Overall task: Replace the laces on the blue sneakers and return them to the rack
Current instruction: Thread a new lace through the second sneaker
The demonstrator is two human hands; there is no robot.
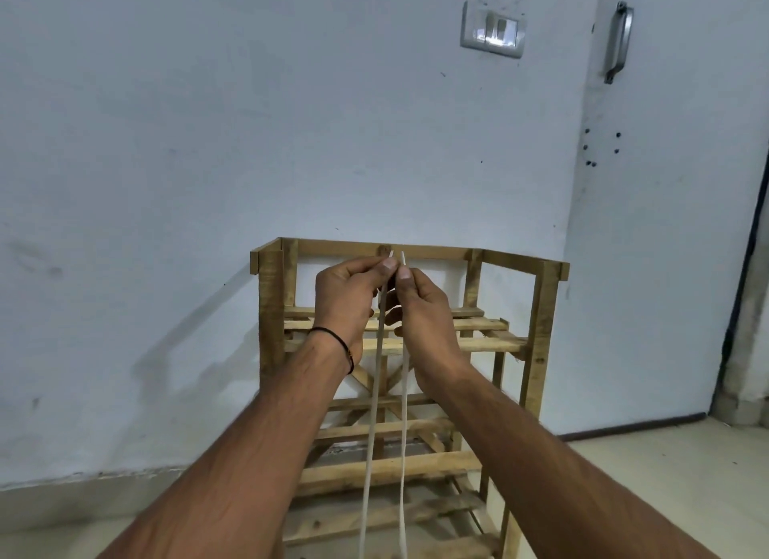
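A white lace [371, 429] hangs in two strands from my raised hands down past the bottom edge of the view. My left hand [347, 298] pinches one tip of the lace between thumb and forefinger. My right hand [420, 309] pinches the other tip right beside it, so the two tips stand side by side at the same height. Behind my hands stands the wooden slatted rack [541, 309] against the wall. No blue sneakers are in view; whatever the lace runs down to is hidden below the frame.
The rack's shelves that show are bare slats. A white wall is behind it, with a switch plate [492, 29] high up. A door with a metal handle [618, 40] stands at the right. Pale floor tiles [666, 475] lie right of the rack.
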